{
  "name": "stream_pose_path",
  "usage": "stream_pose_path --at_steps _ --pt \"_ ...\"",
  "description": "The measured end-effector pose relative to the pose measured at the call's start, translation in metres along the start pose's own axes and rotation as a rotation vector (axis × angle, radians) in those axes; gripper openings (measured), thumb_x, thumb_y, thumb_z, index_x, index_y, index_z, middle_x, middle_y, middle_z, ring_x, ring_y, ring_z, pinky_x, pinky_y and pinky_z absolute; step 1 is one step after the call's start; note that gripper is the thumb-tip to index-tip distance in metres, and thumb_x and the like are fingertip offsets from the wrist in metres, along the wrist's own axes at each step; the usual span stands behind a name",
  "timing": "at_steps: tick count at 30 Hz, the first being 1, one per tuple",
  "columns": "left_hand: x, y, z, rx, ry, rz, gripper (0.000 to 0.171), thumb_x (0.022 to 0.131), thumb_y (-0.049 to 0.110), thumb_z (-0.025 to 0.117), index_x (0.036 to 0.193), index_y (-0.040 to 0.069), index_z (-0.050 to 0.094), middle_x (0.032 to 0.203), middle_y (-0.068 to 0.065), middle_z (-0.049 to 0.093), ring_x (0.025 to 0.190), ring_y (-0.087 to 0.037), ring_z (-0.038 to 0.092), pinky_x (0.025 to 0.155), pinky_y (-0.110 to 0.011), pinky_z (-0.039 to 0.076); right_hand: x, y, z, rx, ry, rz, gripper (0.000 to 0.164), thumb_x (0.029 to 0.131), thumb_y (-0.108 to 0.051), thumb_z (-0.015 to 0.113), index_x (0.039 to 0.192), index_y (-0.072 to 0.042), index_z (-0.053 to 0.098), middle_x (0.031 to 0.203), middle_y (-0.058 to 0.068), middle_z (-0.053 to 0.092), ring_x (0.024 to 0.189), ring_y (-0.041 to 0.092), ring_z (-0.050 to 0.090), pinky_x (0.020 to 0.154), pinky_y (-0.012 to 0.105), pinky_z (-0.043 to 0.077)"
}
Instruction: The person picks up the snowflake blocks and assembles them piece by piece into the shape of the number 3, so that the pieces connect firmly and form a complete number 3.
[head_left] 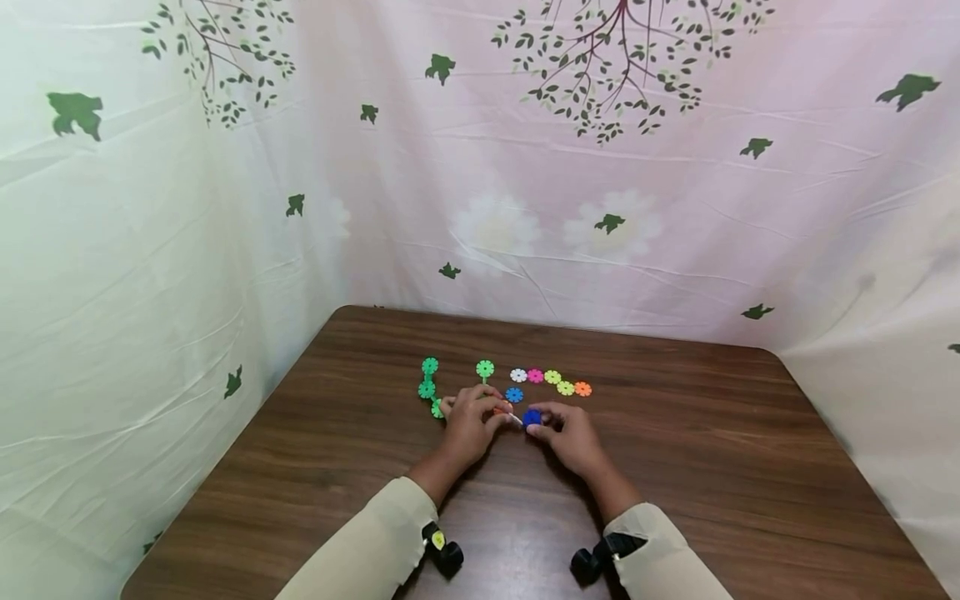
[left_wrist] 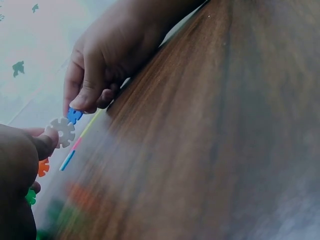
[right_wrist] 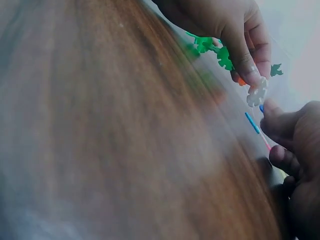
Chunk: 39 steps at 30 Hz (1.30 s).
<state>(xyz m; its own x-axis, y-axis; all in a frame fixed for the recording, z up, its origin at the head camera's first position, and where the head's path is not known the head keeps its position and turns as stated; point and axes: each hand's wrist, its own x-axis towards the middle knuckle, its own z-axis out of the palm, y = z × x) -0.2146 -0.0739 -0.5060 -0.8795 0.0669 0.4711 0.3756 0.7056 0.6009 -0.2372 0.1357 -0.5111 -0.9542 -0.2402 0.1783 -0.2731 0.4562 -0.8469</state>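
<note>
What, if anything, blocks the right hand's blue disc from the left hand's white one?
Nothing visible: the blue disc sits right at the edge of the white disc, no other piece between them.

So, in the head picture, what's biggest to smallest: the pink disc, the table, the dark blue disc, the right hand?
1. Table
2. Right hand
3. Dark blue disc and pink disc: nearly alike, and the first is nearer the camera, so unsure.
</note>
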Motion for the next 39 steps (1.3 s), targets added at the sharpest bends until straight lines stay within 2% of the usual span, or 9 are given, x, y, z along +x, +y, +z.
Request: stream_pose_path --at_steps 5,10,17,32,39 --pt "-0.0006 0.001 -0.0008 -0.022 0.011 -0.015 0.005 0.091 0.018 0.087 0.096 0.019 0.086 0.116 0.0 0.078 0.122 -0.031 0.064 0.097 -0.055 0.024 -0.0036 -0.0035 -0.0026 0.097 -0.018 -0.001 0.04 0.096 -0.007 0.083 0.136 -0.005 0.077 0.094 0.011 0.07 0.081 0.013 0.056 0.072 0.024 0.046" --pt "-0.0002 0.0013 -0.0007 -0.025 -0.003 -0.034 0.005 0.093 0.02 0.086 0.098 0.019 0.086 0.117 0.0 0.078 0.123 -0.031 0.063 0.098 -0.055 0.024 -0.0055 -0.0042 -0.0039 0.06 -0.053 -0.003 0.032 0.096 -0.007 0.083 0.128 -0.005 0.081 0.093 0.009 0.074 0.081 0.011 0.058 0.072 0.023 0.047" --pt "0.0002 0.0005 0.0004 -0.022 -0.026 -0.03 0.006 0.093 0.021 0.086 0.098 0.019 0.086 0.117 -0.001 0.078 0.123 -0.032 0.064 0.1 -0.056 0.024 -0.0053 -0.0019 -0.0041 0.037 -0.085 -0.006 0.03 0.097 -0.007 0.082 0.127 -0.006 0.081 0.093 0.008 0.075 0.082 0.012 0.06 0.073 0.024 0.048" --pt "0.0003 -0.0012 0.0019 0.002 -0.027 -0.003 0.007 0.091 0.023 0.086 0.096 0.018 0.087 0.112 0.001 0.077 0.114 -0.029 0.064 0.098 -0.055 0.025 -0.0051 -0.004 0.0012 0.092 -0.045 0.015 0.03 0.09 -0.002 0.087 0.12 0.001 0.082 0.085 0.006 0.074 0.076 0.006 0.062 0.071 0.021 0.05" --pt "0.0001 0.0019 0.0024 0.014 -0.038 0.0 0.01 0.091 0.027 0.085 0.091 0.017 0.087 0.103 0.002 0.074 0.107 -0.027 0.063 0.098 -0.054 0.024 -0.0067 -0.0052 0.0033 0.111 -0.031 0.012 0.029 0.089 -0.001 0.088 0.117 0.005 0.082 0.083 0.008 0.076 0.076 0.004 0.063 0.071 0.02 0.052"
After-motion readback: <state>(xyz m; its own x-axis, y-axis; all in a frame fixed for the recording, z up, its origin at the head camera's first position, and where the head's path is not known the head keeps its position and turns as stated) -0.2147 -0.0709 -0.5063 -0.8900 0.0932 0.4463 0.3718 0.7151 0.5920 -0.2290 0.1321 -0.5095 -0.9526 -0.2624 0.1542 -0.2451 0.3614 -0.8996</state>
